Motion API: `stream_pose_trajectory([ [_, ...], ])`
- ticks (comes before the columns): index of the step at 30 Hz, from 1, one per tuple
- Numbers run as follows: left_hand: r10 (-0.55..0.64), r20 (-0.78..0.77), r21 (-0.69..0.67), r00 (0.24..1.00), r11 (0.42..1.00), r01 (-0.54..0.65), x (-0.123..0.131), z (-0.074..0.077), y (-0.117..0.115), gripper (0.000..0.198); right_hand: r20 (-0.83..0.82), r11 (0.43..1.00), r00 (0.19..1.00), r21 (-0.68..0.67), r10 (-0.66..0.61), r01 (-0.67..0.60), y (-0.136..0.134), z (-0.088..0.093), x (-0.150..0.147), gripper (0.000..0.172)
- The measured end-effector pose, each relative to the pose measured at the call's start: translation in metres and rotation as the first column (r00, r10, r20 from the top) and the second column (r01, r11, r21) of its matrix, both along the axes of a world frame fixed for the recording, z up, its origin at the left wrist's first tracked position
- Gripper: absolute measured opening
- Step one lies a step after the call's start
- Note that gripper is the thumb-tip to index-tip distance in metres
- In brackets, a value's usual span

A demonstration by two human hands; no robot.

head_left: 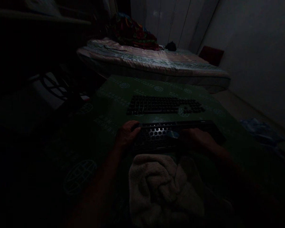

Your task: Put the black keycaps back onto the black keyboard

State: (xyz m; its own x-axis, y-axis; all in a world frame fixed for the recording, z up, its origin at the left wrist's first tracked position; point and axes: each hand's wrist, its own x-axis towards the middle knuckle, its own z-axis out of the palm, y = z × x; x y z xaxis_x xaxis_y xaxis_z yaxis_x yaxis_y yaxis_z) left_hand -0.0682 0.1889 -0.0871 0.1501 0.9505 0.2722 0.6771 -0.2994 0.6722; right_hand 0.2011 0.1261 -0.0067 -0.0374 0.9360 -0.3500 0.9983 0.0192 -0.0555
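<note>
A black keyboard frame [156,148] with several round holes lies on the green table, its keys off. My left hand [128,133] grips the frame's left end, thumb over the top edge. Over the middle of the frame, my right hand [197,137] is closed on a flat bluish brush-like tool [172,134] whose tip reaches toward the holes; the dim light hides its exact kind. Behind the frame, loose black keycaps [156,104] are laid out in keyboard order. A crumpled beige cloth [161,186] rests in front of the frame, between my forearms.
The green table cover [104,98] carries white globe prints. Beyond its far edge is a bed [142,60] with a patterned blanket [135,33] heaped on it. A dark chair-like shape [54,85] stands at left. Bluish fabric [261,129] lies low at right, near the wall.
</note>
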Motion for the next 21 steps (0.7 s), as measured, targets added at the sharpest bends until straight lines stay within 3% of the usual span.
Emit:
stream_pose_trajectory([
  [5,0.003,0.006,0.001,1.000,1.000,-0.003,-0.001,-0.001,0.001,0.034,-0.095,0.986,0.993,0.139,-0.076,0.089,0.011,-0.002,0.024,0.039],
  [9,0.011,-0.003,-0.011,1.000,1.000,-0.011,0.000,0.002,0.000,0.033,0.035,0.992,0.998,0.110,0.054,-0.057,0.015,-0.003,0.014,0.037],
  [14,0.005,0.004,-0.018,1.000,1.000,-0.005,0.000,0.003,0.000,0.034,0.203,0.951,0.932,0.011,0.300,-0.308,0.018,-0.001,0.003,0.031],
  [17,0.001,0.013,-0.019,1.000,1.000,0.000,-0.001,0.001,0.001,0.034,0.212,0.945,0.925,0.011,0.316,-0.326,0.018,0.000,0.012,0.034],
  [21,-0.011,0.015,-0.011,1.000,1.000,0.011,-0.002,-0.002,0.003,0.035,0.215,0.966,0.945,0.029,0.245,-0.257,0.015,0.001,0.033,0.034],
])
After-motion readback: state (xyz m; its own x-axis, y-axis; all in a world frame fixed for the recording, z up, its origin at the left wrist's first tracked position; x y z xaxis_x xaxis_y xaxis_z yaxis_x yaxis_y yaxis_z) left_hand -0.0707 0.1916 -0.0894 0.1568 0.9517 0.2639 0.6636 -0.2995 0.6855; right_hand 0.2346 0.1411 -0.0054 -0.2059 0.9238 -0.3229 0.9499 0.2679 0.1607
